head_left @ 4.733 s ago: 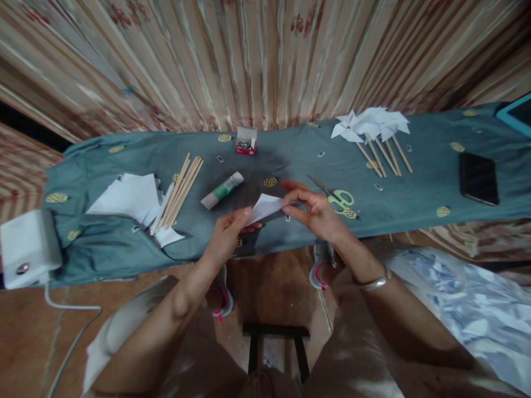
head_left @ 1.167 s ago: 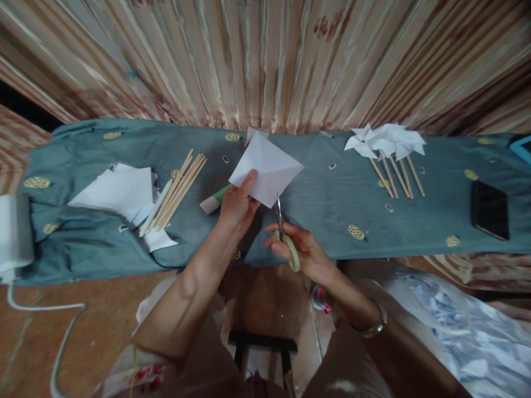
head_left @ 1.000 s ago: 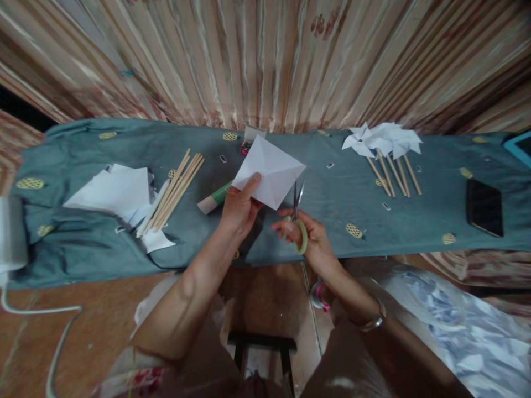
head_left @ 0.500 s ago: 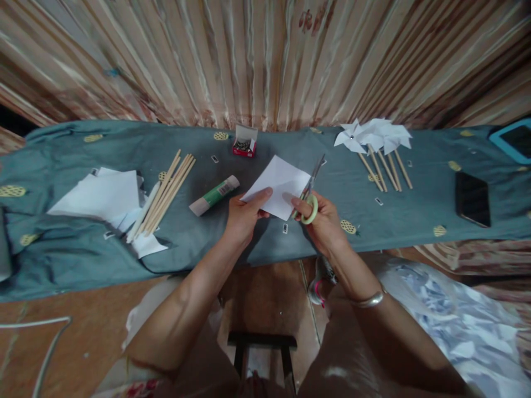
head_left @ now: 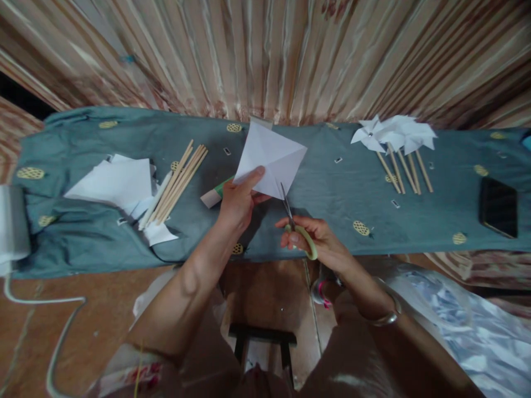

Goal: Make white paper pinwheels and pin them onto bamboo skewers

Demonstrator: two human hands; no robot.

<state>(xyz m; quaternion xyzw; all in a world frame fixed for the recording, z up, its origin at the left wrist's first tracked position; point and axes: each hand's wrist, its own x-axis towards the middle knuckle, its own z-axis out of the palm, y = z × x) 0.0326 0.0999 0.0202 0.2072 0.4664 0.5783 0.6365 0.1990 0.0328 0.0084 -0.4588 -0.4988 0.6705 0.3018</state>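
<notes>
A white square sheet of paper [head_left: 271,157] with crossing crease lines is pinched in my left hand [head_left: 240,202], thumb on top and fingers beneath. My right hand [head_left: 309,235] grips scissors [head_left: 305,236] with pale yellow-green handles. Their blades point up and away from me and meet the paper's near corner. Partly covered by my left hand and the paper lies a green and white glue stick [head_left: 213,196]. Behind the paper, only the raised lid of a small box [head_left: 262,121] shows.
Wooden sticks [head_left: 180,182] lie on the left beside stacked white paper [head_left: 118,182]. Several paper pinwheels [head_left: 396,135] on sticks rest at the back right, near a dark phone [head_left: 498,207]. A clear bag of white paper pieces [head_left: 460,326] is at lower right.
The paper has turned and moved up and left with my left hand. My right hand has let go of the paper's edge, and the scissors now point at its near corner.
</notes>
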